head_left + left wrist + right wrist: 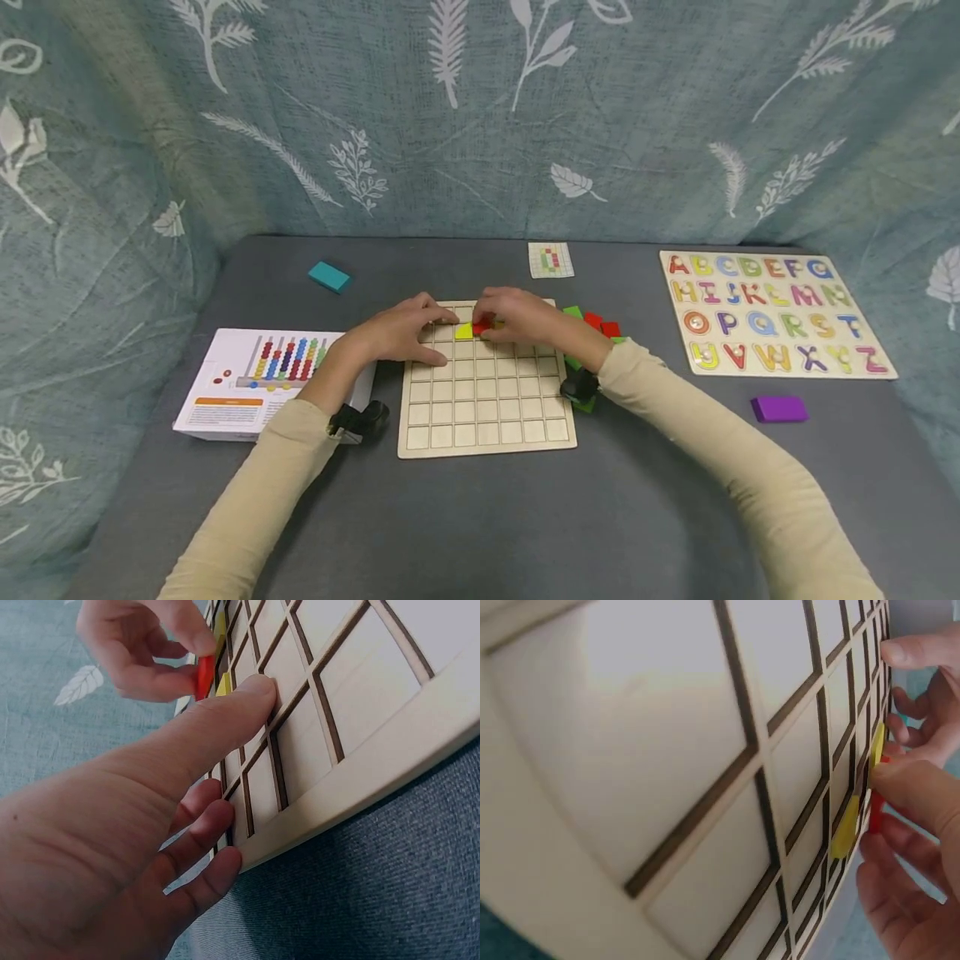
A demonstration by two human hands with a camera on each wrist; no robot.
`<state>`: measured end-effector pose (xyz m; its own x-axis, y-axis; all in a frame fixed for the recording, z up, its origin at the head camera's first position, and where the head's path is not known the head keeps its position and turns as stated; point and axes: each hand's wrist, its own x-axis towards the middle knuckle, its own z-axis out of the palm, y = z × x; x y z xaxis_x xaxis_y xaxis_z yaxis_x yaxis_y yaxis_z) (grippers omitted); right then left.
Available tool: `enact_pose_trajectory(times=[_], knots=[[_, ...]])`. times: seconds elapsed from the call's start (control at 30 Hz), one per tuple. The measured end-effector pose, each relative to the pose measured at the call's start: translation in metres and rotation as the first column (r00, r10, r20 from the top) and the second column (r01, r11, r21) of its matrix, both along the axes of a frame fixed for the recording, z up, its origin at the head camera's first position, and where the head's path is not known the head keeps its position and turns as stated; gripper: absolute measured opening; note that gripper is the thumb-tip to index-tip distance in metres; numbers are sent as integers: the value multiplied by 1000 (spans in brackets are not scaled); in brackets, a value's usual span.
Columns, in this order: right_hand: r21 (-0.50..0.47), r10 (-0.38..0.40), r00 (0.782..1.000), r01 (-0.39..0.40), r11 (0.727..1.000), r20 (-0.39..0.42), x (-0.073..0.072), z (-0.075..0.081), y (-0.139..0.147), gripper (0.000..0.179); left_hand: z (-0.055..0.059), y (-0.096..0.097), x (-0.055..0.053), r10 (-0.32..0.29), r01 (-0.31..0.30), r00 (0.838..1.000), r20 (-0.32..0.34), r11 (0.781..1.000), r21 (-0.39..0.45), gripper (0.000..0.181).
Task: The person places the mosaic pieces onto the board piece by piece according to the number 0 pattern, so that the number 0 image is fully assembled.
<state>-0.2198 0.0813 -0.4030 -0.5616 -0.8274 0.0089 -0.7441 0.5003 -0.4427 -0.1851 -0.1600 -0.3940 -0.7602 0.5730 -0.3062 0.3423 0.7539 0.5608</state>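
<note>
A wooden grid board [487,433] lies flat in front of me. At its far left part my left hand [397,335] rests, thumb and fingers spread, the thumb extended across the cells in the left wrist view. My right hand [517,318] pinches a small red square tile [203,676] between thumb and fingers, over the board's far rows. Just left of the red tile is a yellow tile [463,332] on the board. Another yellow tile [845,827] shows in the right wrist view, partly hidden by the right hand in the head view.
Loose green and red tiles [611,329] lie right of the board, partly behind the right forearm. A pattern card [551,260] is behind it. Around are an abacus box [225,404], an alphabet board [780,317], a teal block [328,277] and a purple block [780,409].
</note>
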Motion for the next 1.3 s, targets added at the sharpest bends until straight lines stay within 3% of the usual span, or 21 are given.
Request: enact_pose_trajectory(times=[0.17,0.67,0.87,1.1,1.2,1.3], knots=[[68,-13,1000,14,998,-19,1,2,-2,19,2,1,0,-4,4,1000,-5,1000,5,63],[80,30,1000,-30,996,1,-1,5,-4,14,1,0,1,6,-6,1000,2,1000,-2,62],[161,22,998,-11,987,-65,8,11,-3,20,1,0,1,8,-8,1000,5,1000,-6,62],[-55,-61,992,55,997,-109,43,20,34,24,-2,2,2,-5,5,1000,10,1000,-11,62],[-125,-141,987,131,983,-72,55,21,62,25,-2,1,2,-1,1,1000,13,1000,-4,62],[-173,-246,969,239,955,-20,60,16,89,27,0,0,2,9,-9,1000,18,1000,1,62]])
